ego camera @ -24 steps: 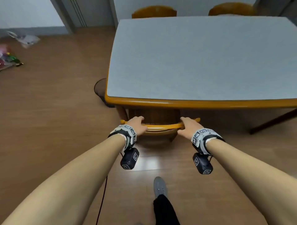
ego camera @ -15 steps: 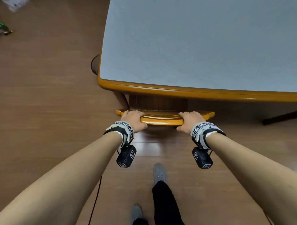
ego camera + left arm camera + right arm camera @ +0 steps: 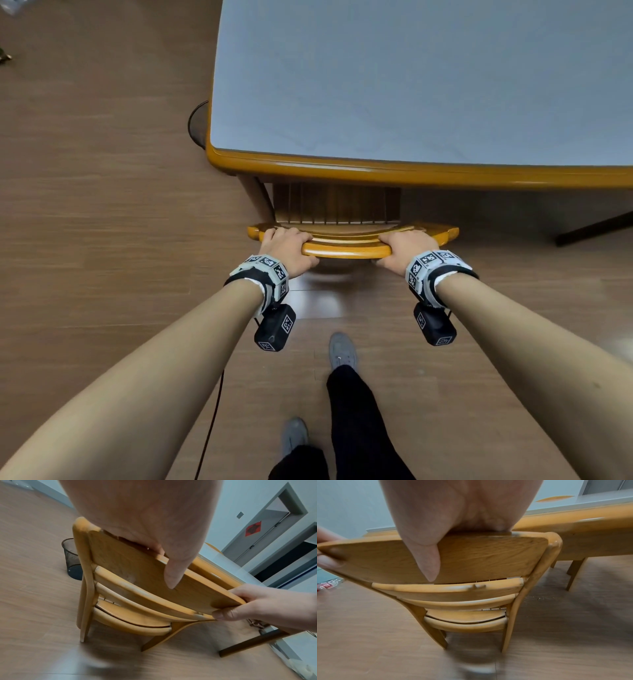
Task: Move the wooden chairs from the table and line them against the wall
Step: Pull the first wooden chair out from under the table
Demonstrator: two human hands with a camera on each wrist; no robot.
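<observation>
A wooden chair [image 3: 346, 248] with a slatted back stands at the near edge of the table [image 3: 394, 169], its seat partly under the tabletop. My left hand [image 3: 286, 245] grips the left end of the top rail, thumb on the rear face. My right hand [image 3: 406, 248] grips the right end the same way. The left wrist view shows the chair back [image 3: 137, 577] with my left hand [image 3: 154, 534] over the rail and my right hand [image 3: 257, 601] at the far end. In the right wrist view the chair back [image 3: 471, 557] sits under my right hand [image 3: 428, 540].
A black mesh wastebasket [image 3: 198, 123] stands on the floor by the table's left corner. A dark table leg [image 3: 592, 228] slants at the right. My feet [image 3: 342, 351] are on the wood floor behind the chair, with a thin cable [image 3: 210, 428] to their left.
The chair has slid back toward me from under the table, so more of its top rail and seat shows. Both hands keep their grip, and my view has tilted further down.
</observation>
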